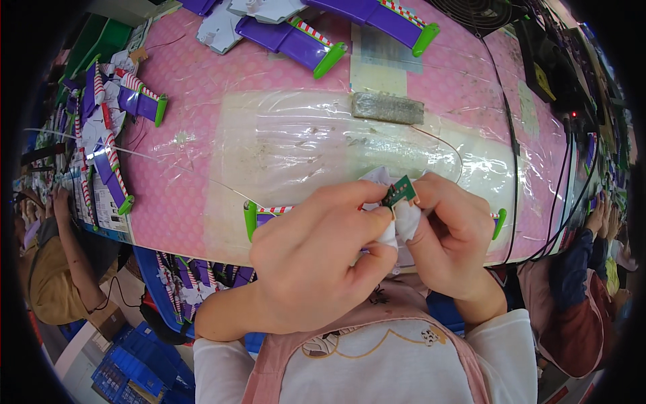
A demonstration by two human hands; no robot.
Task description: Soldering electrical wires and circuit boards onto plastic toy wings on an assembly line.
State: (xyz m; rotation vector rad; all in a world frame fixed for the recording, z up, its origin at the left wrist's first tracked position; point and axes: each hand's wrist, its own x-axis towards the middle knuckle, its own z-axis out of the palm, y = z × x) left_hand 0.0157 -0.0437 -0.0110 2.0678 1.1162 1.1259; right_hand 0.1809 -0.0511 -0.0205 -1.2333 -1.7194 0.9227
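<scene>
My left hand (326, 252) is closed, with thumb and forefinger pinching the left edge of a small green circuit board (404, 190). My right hand (452, 232) grips the same board from the other side. Something white (407, 219) shows between the fingertips just under the board; whether it is a finger covering or a part, I cannot make out. Beneath both hands lies a purple toy wing piece, its green tips (251, 219) sticking out at left and right, and its middle hidden by my hands.
Purple wing pieces (286, 44) with green tips lie at the far edge, and more are heaped at the left (108, 128). A grey block (388, 108) sits on the plastic-covered table (182, 148). A black cable (505, 135) crosses the right side. Co-workers sit at both sides.
</scene>
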